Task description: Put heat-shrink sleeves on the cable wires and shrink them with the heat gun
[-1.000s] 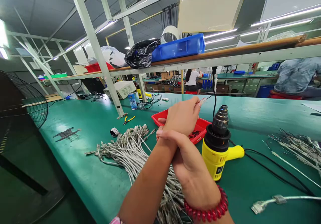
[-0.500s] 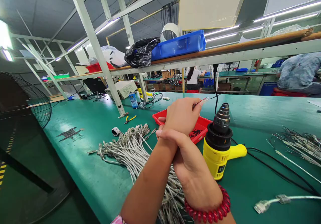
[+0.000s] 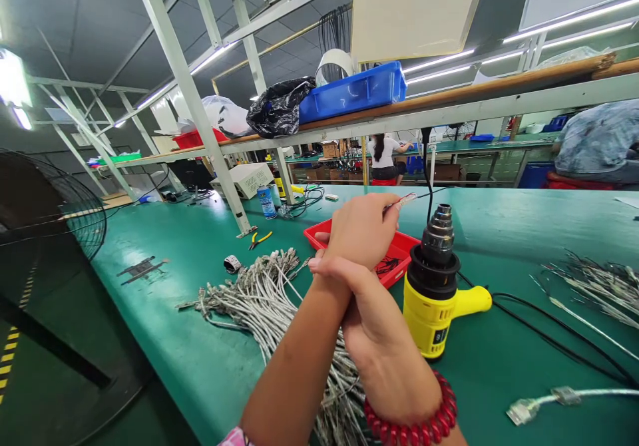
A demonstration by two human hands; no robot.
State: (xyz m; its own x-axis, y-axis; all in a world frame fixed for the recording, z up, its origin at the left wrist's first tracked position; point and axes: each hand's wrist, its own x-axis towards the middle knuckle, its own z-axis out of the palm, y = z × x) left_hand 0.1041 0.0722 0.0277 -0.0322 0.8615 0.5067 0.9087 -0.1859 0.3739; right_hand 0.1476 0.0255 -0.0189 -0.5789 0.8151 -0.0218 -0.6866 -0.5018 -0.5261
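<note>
A person's 2 bare arms cross over a green workbench [image 3: 190, 246]. The left hand [image 3: 362, 229] is raised and curled, pinching a thin grey cable end with a small clear connector [image 3: 403, 201] between thumb and fingertips, holding it just left of and slightly above the metal nozzle of a yellow and black heat gun [image 3: 433, 286] that stands upright on the bench, nozzle pointing up. The right hand [image 3: 367, 313], with a red beaded bracelet [image 3: 412, 423] on its wrist, reaches across beneath the left forearm and wraps its fingers around the left wrist, gripping it. Behind the hands lies a shallow red plastic tray [image 3: 394, 259], partly hidden by them. A large heap of grey braided cables [image 3: 264, 299] sprawls under and left of the forearms. The heat gun's black power cord [image 3: 544, 339] trails right across the bench. More loose grey cables [image 3: 594, 283] lie well apart at the far right, and 1 single cable with a connector [image 3: 544, 401] lies near the front right edge. Yellow-handled pliers [image 3: 260, 237] lie further back.
</note>
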